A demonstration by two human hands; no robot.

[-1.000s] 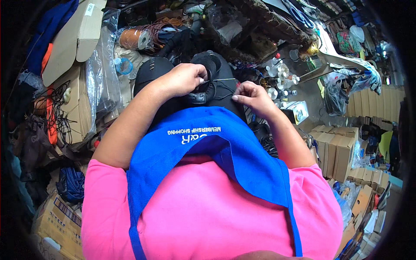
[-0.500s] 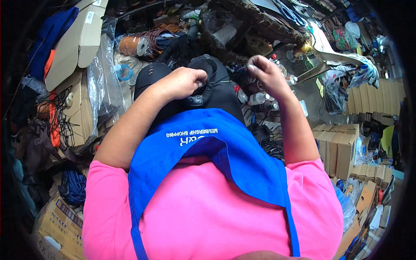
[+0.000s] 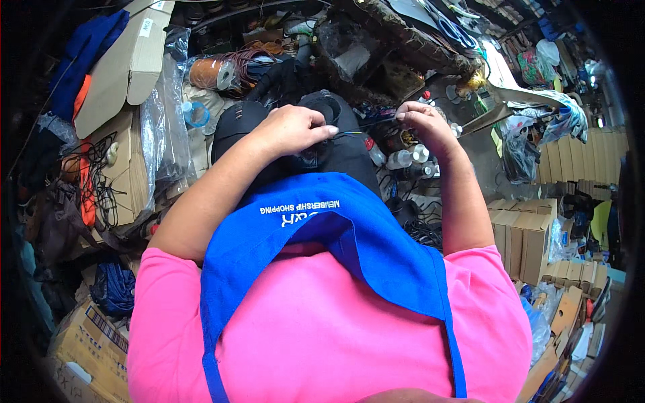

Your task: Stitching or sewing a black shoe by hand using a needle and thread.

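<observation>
A black shoe (image 3: 324, 107), partly covered by my fingers, rests across my dark-trousered lap. My left hand (image 3: 293, 129) is closed on its near left side, thumb stretched out to the right. Up and to the right, my right hand (image 3: 428, 125) pinches a thin dark thread (image 3: 368, 125) that runs taut toward the shoe. Beside my left thumb lies a slim pale sliver with a yellowish part, too small to name. Where the thread enters the shoe is hidden.
Plastic bottles (image 3: 401, 159) stand right of my knees. An orange thread spool (image 3: 211, 72) lies ahead on the left, near cardboard sheets (image 3: 124, 67). Cardboard boxes (image 3: 524, 238) are stacked at right. A blue apron (image 3: 396, 262) covers my front.
My right hand has come slightly down and its fingers now pinch, with thread drawn between it and the shoe. My left thumb has stretched out to the right.
</observation>
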